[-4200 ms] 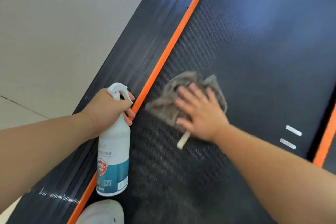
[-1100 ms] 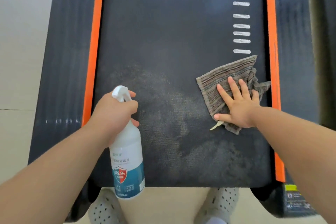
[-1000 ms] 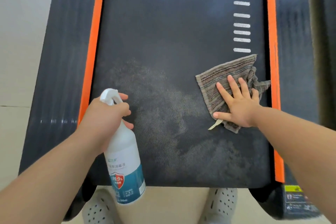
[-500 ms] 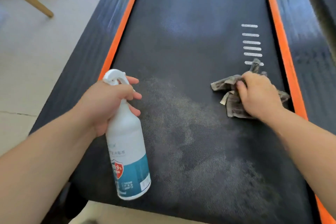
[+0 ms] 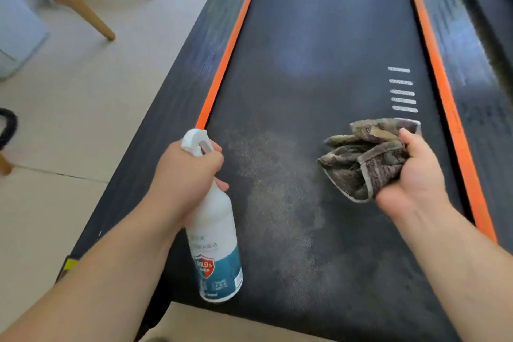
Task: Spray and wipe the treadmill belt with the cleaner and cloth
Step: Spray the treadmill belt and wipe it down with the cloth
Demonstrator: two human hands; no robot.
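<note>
Left hand (image 5: 186, 175) gripping spray bottle (image 5: 215, 241), right hand (image 5: 413, 175) clutching bunched cloth (image 5: 363, 158), damp-speckled treadmill belt (image 5: 319, 50), beige floor (image 5: 83, 86)

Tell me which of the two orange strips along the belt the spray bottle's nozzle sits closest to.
The left orange strip. The spray bottle, held in the left hand, has its nozzle right at that strip's near end; the right orange strip runs beyond the cloth.

Our right hand (image 5: 413, 172) no longer presses flat on the cloth (image 5: 363, 158); we now have it bunched in our fingers (image 5: 408, 139) and turned palm up, at about 3 o'clock on the treadmill belt (image 5: 319, 64). Our view now looks further up the belt, and wooden chair legs (image 5: 83, 5) appear at 10 o'clock.
</note>
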